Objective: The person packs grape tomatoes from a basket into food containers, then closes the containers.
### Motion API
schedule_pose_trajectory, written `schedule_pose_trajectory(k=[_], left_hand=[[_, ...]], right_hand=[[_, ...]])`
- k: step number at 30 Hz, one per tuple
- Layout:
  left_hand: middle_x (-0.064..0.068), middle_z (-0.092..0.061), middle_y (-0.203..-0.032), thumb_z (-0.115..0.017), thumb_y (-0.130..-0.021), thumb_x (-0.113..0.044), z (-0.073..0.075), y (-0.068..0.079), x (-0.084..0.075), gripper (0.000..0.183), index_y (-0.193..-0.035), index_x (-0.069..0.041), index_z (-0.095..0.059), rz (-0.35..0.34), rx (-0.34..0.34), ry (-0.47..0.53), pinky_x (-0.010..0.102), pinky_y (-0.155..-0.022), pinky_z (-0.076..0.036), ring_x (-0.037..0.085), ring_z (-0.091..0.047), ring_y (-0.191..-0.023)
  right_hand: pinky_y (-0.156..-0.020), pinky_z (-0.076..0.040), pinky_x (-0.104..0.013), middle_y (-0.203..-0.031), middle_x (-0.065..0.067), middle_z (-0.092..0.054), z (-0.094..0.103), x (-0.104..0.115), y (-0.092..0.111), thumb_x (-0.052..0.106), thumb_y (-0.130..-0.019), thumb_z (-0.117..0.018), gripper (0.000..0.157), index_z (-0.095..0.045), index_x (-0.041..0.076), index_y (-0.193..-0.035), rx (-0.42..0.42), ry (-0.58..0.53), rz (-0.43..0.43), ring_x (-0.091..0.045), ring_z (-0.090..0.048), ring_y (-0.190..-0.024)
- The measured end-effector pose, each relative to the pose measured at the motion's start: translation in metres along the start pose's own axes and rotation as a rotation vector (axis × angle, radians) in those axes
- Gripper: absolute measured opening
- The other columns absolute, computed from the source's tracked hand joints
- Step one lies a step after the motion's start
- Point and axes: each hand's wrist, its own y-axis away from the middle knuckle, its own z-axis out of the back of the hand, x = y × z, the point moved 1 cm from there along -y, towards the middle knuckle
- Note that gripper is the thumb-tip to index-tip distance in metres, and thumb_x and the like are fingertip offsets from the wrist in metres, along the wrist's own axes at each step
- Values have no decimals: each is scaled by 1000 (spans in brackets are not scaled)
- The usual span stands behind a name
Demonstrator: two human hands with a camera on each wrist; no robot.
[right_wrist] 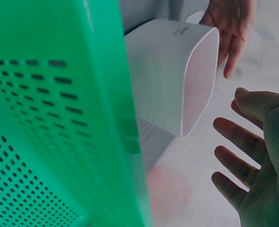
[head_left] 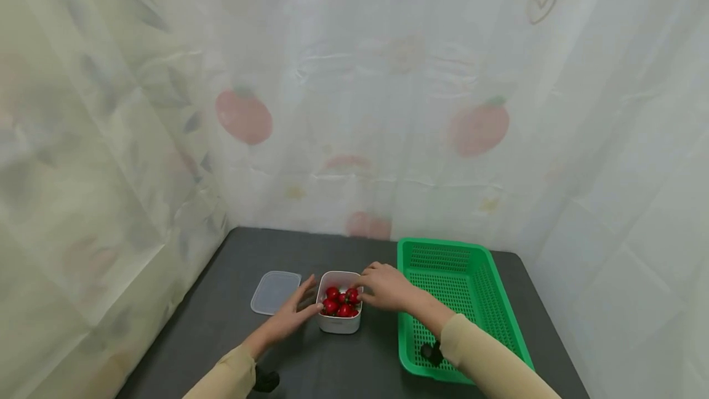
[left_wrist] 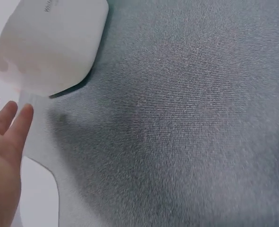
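A small white plastic container (head_left: 339, 324) stands on the dark table, with several red cherry tomatoes (head_left: 330, 306) inside. My left hand (head_left: 293, 314) is at its left side, fingers extended and thumb near the rim. On the other side, my right hand (head_left: 386, 287) hovers by the right rim with bent fingers. In the right wrist view the right hand (right_wrist: 262, 151) has its fingers spread and nothing between them, and the container's side (right_wrist: 160, 66) is apart from it. The left wrist view has the left hand (left_wrist: 4, 151) close to the container (left_wrist: 54, 45); the tomatoes are hidden there.
A translucent lid (head_left: 275, 292) lies on the table left of the container. To the right sits a large green perforated basket (head_left: 407, 337), beneath my right forearm. Printed curtains (head_left: 354, 109) hang behind the table and along both sides.
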Motion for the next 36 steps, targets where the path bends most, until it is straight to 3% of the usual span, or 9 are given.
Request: schedule_pose_trajectory(k=[5, 9, 13, 20, 25, 36], left_hand=[[10, -36, -162, -62, -104, -35, 10, 8, -1, 67, -161, -20, -32, -26, -102, -50, 56, -113, -35, 35, -38, -145], [11, -49, -153, -57, -107, -33, 22, 15, -4, 55, -155, -12, -44, -54, -181, -111, 52, -110, -40, 33, -48, -138], [14, -54, -148, -49, -110, -33, 37, 22, -5, 51, -153, -5, -47, -39, -239, -151, 55, -108, -40, 35, -49, -136], [13, -57, -145, -44, -112, -33, 61, 30, 0, 48, -152, -7, -49, -21, -313, -211, 58, -107, -40, 37, -51, -134], [19, -53, -148, -41, -113, -30, 74, 37, 6, 51, -154, -1, -43, -9, -326, -235, 59, -108, -39, 41, -48, -136], [28, -42, -154, -36, -114, -35, 92, 51, 19, 57, -157, 2, -34, 123, -322, -234, 62, -110, -33, 47, -37, -142]], right_hand=[[-88, -51, -36, -108, 6, -73, 5, 11, 0, 28, -97, -72, 22, -78, 24, -118, -35, -10, 17, -18, -61, -106], [-89, -51, -32, -110, 9, -73, 6, 23, -3, 27, -98, -71, 21, -78, 23, -117, -70, -17, 48, -17, -61, -107], [-89, -49, -28, -109, 11, -73, 6, 39, -10, 24, -99, -68, 18, -79, 23, -113, -102, -13, 106, -14, -60, -104], [-98, -46, -25, -108, 16, -72, 1, 69, -23, 29, -99, -69, 15, -79, 27, -110, -192, 54, 273, -8, -62, -110], [-104, -43, -26, -123, 10, -70, -9, 89, -31, 35, -101, -66, 24, -76, 26, -121, -137, 69, 308, -12, -59, -121], [-116, -32, -29, -151, 2, -52, -39, 128, -37, 41, -101, -64, 55, -54, 16, -149, -19, -42, 254, -18, -42, -143]])
